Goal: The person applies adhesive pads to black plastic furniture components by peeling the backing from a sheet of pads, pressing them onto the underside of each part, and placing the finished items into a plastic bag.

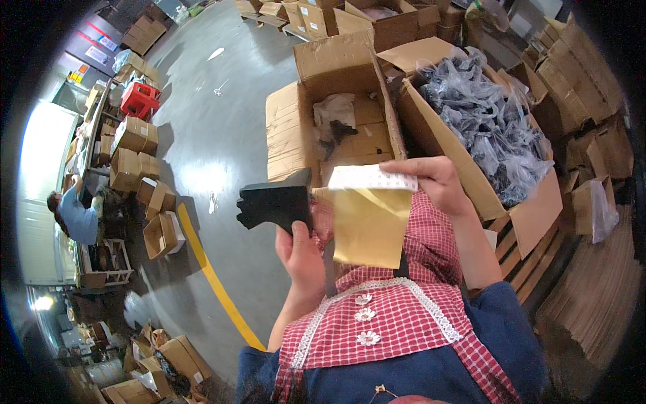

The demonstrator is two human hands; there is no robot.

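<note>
My left hand [301, 257] is closed around a black moulded part [274, 202] with a notched outer edge, its thumb along the near side. In my right hand [439, 180], thumb and fingers pinch the upper corner of a yellow backing sheet [371, 232]. A white printed strip [367, 178] runs across the sheet's top edge. The sheet hangs in front of my red checked apron, close beside the black part. Beyond my hands stands an open cardboard box [282, 131], with a dark piece [342, 129] and some pale crumpled wrapping [335, 108] inside.
Right of it, a large carton [454, 145] is heaped with dark parts in clear bags [488, 128], above a wooden pallet [535, 266]. Flattened cardboard [592, 289] lies at far right. At left, a co-worker [79, 215] sits by a workbench; a yellow floor line [214, 279] curves past several boxes.
</note>
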